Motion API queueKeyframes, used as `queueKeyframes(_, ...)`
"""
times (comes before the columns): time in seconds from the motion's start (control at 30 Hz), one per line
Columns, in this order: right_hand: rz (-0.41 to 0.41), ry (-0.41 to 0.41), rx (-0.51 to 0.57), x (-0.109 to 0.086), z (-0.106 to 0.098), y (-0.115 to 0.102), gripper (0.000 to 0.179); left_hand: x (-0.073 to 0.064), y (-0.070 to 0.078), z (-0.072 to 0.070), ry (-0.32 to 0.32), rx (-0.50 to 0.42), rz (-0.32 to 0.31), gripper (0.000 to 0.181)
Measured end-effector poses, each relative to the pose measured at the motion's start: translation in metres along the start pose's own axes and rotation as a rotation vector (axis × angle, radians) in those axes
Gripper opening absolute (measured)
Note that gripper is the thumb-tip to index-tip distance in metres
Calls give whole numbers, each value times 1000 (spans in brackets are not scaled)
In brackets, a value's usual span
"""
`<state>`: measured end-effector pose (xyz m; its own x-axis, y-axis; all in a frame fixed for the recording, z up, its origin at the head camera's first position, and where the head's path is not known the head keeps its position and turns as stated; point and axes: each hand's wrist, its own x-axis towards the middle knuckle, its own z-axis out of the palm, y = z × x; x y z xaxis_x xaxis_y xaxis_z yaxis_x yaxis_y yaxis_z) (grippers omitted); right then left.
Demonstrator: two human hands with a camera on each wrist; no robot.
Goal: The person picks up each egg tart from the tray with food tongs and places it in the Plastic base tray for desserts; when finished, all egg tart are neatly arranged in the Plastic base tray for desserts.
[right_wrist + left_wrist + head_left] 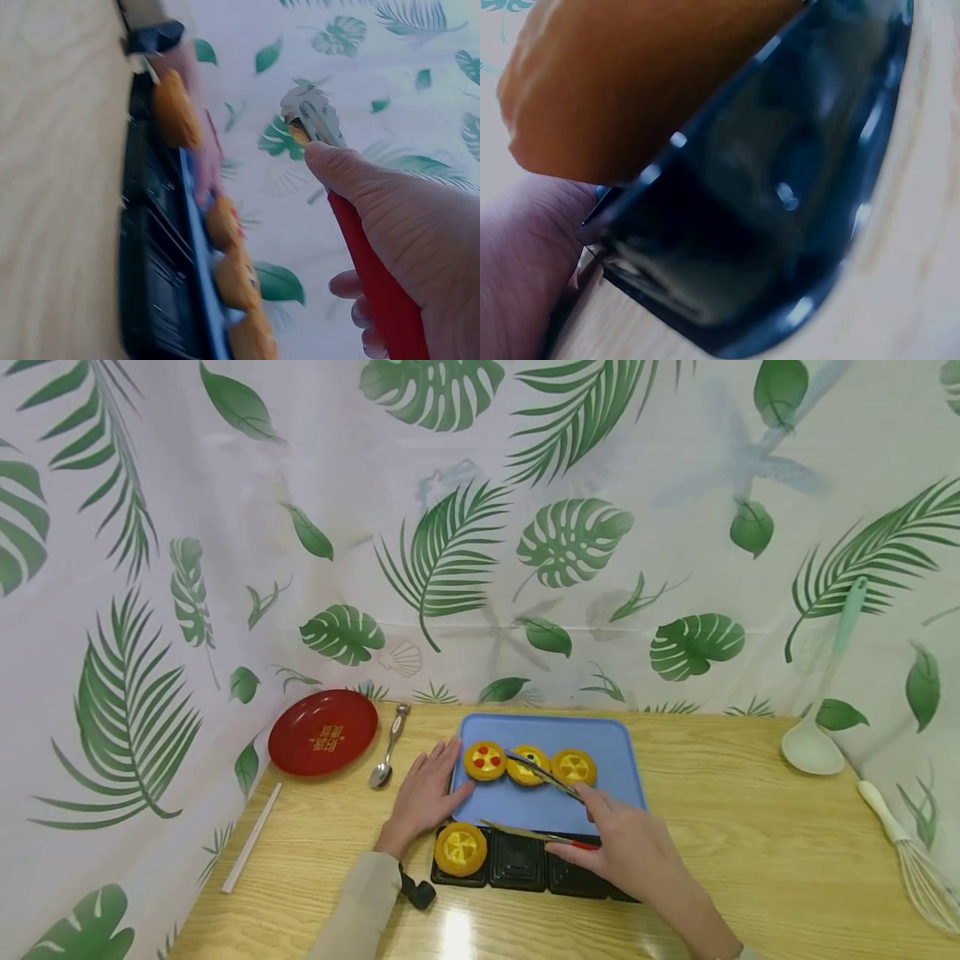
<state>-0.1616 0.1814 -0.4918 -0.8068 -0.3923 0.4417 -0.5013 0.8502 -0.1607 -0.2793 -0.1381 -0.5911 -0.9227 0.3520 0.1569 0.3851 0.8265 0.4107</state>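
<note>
My right hand (632, 847) grips a pair of tongs with red handles (375, 277). The tongs' arms (517, 832) are spread, one over the blue tray (555, 725) and the other above the black compartment tray (517, 862). On the blue tray sit three tarts in a row: one with red spots (486, 761), a middle one (527, 776) partly covered by a tong arm, and a yellow-topped one (575, 767). Another tart (461, 849) lies in the black tray's left compartment. With fingers extended, my left hand (425, 793) rests at the blue tray's left edge.
A red plate (322, 733) and a metal spoon (391, 745) lie at the left, with a pale stick (252, 839) nearer me. At the right, a ladle (813, 750) leans on the leaf-printed curtain, and a whisk (911, 856) lies near the table edge.
</note>
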Motion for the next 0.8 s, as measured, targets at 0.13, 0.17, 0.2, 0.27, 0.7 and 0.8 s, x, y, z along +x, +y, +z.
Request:
queueKeyframes(0.13, 18, 47, 7, 0, -9, 16, 74, 1, 0, 1, -1, 3, 4, 83)
queueKeyframes(0.17, 29, 47, 11, 0, -11, 20, 71, 1, 1, 1, -3, 3, 5, 83)
queueKeyframes(0.2, 42, 46, 12, 0, -13, 24, 68, 1, 1, 1, -4, 2, 5, 83)
queueKeyframes(0.27, 68, 43, 21, 0, -17, 32, 66, 2, 1, 1, -7, 2, 5, 83)
queueKeyframes(0.7, 223, -58, 17, -2, -16, 80, 69, 1, 0, 2, -13, 10, -12, 84)
queueKeyframes(0.8, 254, -123, 21, -1, -14, 86, 75, 1, 0, 1, -5, 7, -13, 84)
